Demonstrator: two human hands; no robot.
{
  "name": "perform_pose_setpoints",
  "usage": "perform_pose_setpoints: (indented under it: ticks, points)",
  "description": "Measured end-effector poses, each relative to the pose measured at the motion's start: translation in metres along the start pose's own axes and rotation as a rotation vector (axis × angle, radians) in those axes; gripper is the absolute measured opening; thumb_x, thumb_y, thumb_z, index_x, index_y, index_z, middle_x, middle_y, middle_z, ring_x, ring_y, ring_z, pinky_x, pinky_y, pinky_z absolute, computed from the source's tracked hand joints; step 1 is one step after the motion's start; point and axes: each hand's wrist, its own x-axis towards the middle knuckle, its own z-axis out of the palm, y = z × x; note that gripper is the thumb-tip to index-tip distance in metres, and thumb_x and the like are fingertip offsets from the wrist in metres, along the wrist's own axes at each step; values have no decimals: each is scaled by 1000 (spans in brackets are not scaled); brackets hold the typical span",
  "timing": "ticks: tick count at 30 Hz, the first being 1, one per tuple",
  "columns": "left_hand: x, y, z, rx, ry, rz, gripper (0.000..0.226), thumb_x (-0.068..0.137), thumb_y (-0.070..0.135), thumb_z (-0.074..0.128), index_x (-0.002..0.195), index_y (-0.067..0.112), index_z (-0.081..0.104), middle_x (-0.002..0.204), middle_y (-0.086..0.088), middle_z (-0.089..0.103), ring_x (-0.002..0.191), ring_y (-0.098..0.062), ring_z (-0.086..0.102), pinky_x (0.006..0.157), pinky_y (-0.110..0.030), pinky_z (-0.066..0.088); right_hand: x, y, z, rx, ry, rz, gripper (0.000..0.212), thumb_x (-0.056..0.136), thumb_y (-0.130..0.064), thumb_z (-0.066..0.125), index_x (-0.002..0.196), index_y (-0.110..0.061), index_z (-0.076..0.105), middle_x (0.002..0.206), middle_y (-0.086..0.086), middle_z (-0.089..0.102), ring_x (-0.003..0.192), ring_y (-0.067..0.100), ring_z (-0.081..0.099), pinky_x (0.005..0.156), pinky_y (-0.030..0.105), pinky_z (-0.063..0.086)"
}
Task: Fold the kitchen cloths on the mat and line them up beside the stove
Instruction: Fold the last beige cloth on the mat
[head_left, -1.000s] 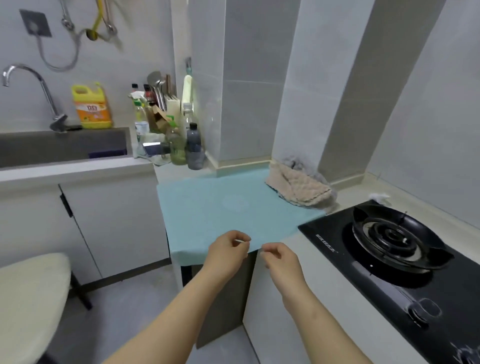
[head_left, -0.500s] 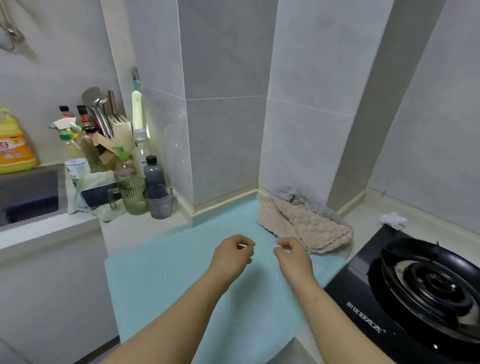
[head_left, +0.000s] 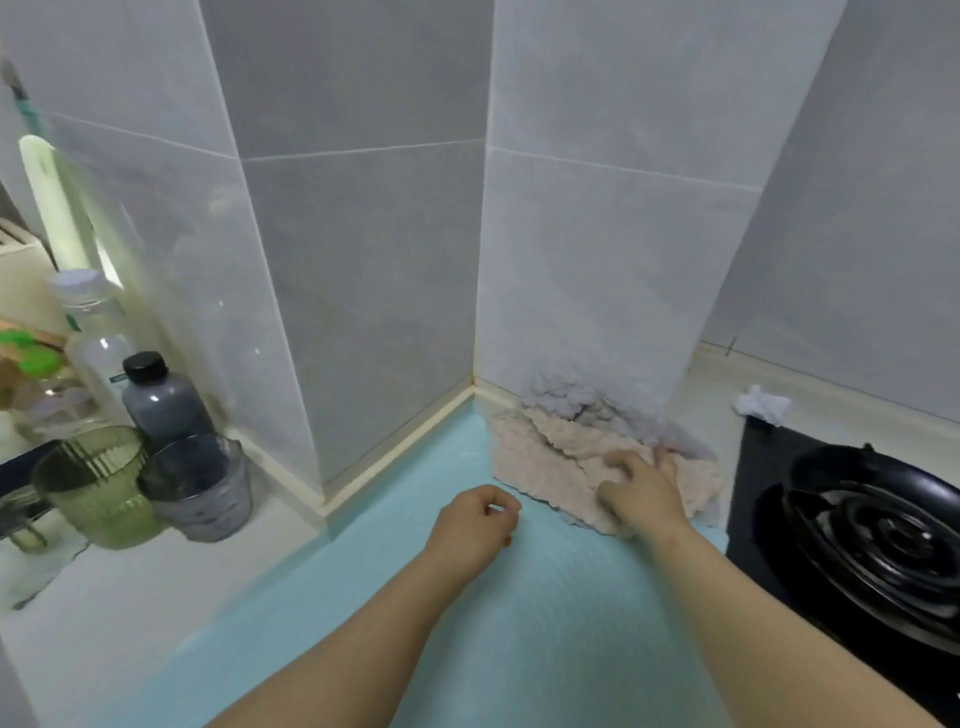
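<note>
Beige waffle-textured cloth (head_left: 540, 467) under right hand (head_left: 641, 491): fingers (head_left: 618, 460) laid out on top, motion-blurred, no closed grip made out. Left hand (head_left: 475, 525) just beside, apart from cloth, above teal mat (head_left: 363, 571); fingers curled in to thumb, nothing seen inside. Cloth crumpled, unfolded, at mat's far right corner against tiled wall (head_left: 363, 260); near part hidden by right hand. Grey cloth (head_left: 571, 400) bunched behind, partly under beige one. Black stove (head_left: 769, 499) just right of mat, cut off by frame edge. White crumpled scrap (head_left: 761, 405) behind stove, nature unclear. Left of mat: dark bottle (head_left: 161, 400), green cup (head_left: 98, 486), grey cup (head_left: 200, 488), blurred; further items cropped.
</note>
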Motion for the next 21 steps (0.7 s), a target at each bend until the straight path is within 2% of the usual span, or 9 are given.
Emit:
perform_pose_setpoints:
  ticks: [2,3,5,8,11,14,16,18,21]
  points:
    - [8,-11,-14,-4,-61,9,17,90,15,49,86,26,60,89,3,63,75,-9,61,70,-24,47,3,-5,11,71,24,60,23,79,-5,57,98,-17,60,121,14,55,96,25,56,78,27,44]
    - [12,-16,-23,-4,-92,12,17,90,14,49,85,26,60,88,3,63,74,-8,61,69,-24,47,-2,-9,17,73,57,89,16,79,-4,56,90,-16,59,104,11,62,86,24,57,71,26,43]
    - [17,-29,-41,-8,-147,21,19,90,13,49,84,26,60,87,3,63,73,-9,61,70,-25,46,-19,-22,34,64,138,94,13,81,-6,53,79,-16,60,87,3,64,82,22,56,66,26,39]
    - [24,-43,-65,-37,-199,58,16,90,14,50,87,27,59,90,0,64,72,-11,60,69,-25,44,-60,-46,59,144,189,35,17,80,-9,55,70,-22,59,82,-7,62,80,16,56,66,25,39]
    - [32,-54,-80,-93,-192,95,12,94,27,49,106,30,51,96,0,62,77,-15,62,75,-31,47,-103,-64,86,156,160,-38,18,76,-16,64,63,-26,56,80,-10,58,79,7,51,67,18,37]
    - [36,-64,-85,-183,-142,132,41,95,33,46,134,28,33,114,-6,58,99,-24,59,91,-41,46,-138,-64,115,149,165,-56,18,60,-42,54,50,-28,48,60,-10,50,68,12,46,64,25,35]
    - [35,-74,-87,-206,-148,159,55,95,27,49,144,23,24,128,-3,47,113,-19,50,101,-38,41,-158,-60,129,177,160,-32,22,58,-51,48,49,-30,45,55,-12,49,61,9,41,60,23,32]
    - [34,-91,-87,-16,-185,236,61,91,23,56,144,23,26,134,-2,41,115,-14,46,105,-34,37,-176,-57,135,234,205,31,31,67,-45,57,49,-28,39,53,-11,46,56,3,36,57,20,29]
    - [32,-114,-86,328,-207,452,48,89,24,57,135,27,43,134,3,42,118,-17,46,100,-27,38,-193,-48,147,278,333,158,28,82,-20,62,65,-31,43,63,-11,54,64,6,49,64,24,38]
